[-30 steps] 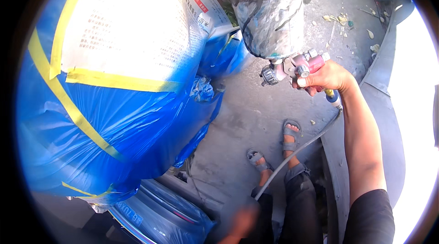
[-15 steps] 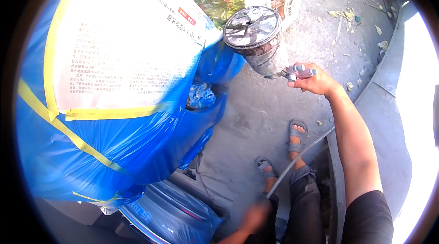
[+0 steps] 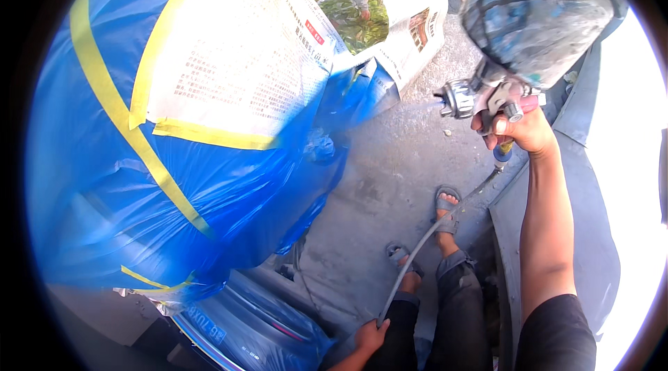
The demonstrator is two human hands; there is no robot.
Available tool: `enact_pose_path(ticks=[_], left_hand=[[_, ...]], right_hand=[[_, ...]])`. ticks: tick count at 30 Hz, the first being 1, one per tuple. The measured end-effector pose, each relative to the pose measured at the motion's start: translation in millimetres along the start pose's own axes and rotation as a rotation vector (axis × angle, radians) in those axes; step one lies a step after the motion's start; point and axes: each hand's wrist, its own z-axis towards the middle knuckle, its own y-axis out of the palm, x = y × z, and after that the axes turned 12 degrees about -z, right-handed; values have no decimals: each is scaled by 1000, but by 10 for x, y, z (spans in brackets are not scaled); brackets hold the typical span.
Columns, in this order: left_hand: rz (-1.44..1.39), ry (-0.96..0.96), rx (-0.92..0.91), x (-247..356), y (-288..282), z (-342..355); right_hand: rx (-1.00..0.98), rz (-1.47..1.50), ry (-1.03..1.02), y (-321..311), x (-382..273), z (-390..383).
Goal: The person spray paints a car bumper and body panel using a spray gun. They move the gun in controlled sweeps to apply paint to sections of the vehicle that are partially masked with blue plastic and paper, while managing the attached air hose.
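My right hand [image 3: 525,134] is closed round the handle of a paint spray gun [image 3: 495,96], its nozzle facing left. A large paint-smeared cup [image 3: 536,23] sits tilted on top of the gun. Faint mist shows just off the nozzle, towards the blue plastic sheeting [image 3: 243,197] on the left. A grey air hose [image 3: 424,235] runs from the handle's base down to my left hand [image 3: 372,335], whose fingers are wrapped round it. Newspaper [image 3: 229,85], edged with yellow masking tape [image 3: 209,136], covers the upper part of the sheeting.
Below the sheeting, a film-covered vehicle end [image 3: 257,329] with a plate lies close to my left arm. My sandalled feet stand on the grey floor [image 3: 362,183]. A grey panel edge [image 3: 550,197] runs along the right, beside my forearm.
The spray gun has come up and nearer, and its cup now stands at the upper right. Mist now shows at the nozzle. My left hand, blurred before, is now sharp on the hose.
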Motion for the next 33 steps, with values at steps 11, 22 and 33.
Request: enact_pose_path(ticks=[11,22,33], left_hand=[[284,327,123,-706,187,-521],[143,179,191,-1497,624,-569],[32,460,388,-2270,955,-826]], right_hand=[[137,178,-164,352,239,-451],[707,-135,-146,1676,140,-1608],[534,-907,-316,2703,2062,-2675]])
